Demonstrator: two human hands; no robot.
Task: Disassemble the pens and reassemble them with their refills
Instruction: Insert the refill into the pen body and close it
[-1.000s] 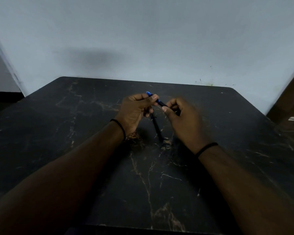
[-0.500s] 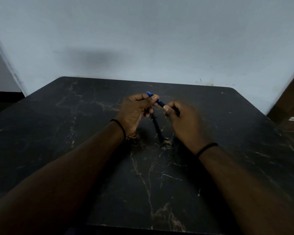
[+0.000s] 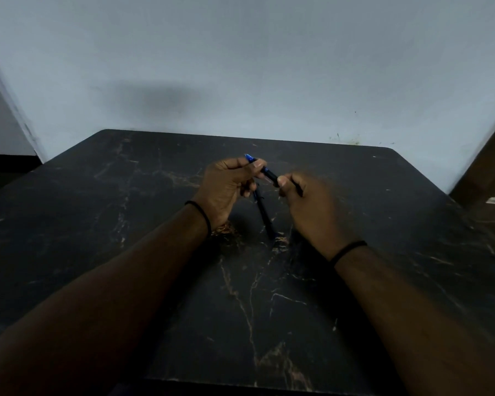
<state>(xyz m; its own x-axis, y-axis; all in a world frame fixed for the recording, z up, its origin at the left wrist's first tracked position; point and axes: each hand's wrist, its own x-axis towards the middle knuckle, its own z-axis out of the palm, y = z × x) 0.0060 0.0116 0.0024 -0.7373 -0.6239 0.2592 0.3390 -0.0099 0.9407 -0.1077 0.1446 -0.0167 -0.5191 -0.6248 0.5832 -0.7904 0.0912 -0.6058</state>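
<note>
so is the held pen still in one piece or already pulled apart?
Cannot tell. The blue pen spans unbroken between left hand and right hand; any joint is hidden under the fingers.

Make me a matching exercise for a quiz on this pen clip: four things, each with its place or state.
1. left hand
2. right hand
3. second pen
4. table

A. dark, marbled with pale veins
B. pinches the held pen's blue end
C. lies on the table between the hands
D. grips the held pen's black end

Pairs: 1-B, 2-D, 3-C, 4-A
</note>
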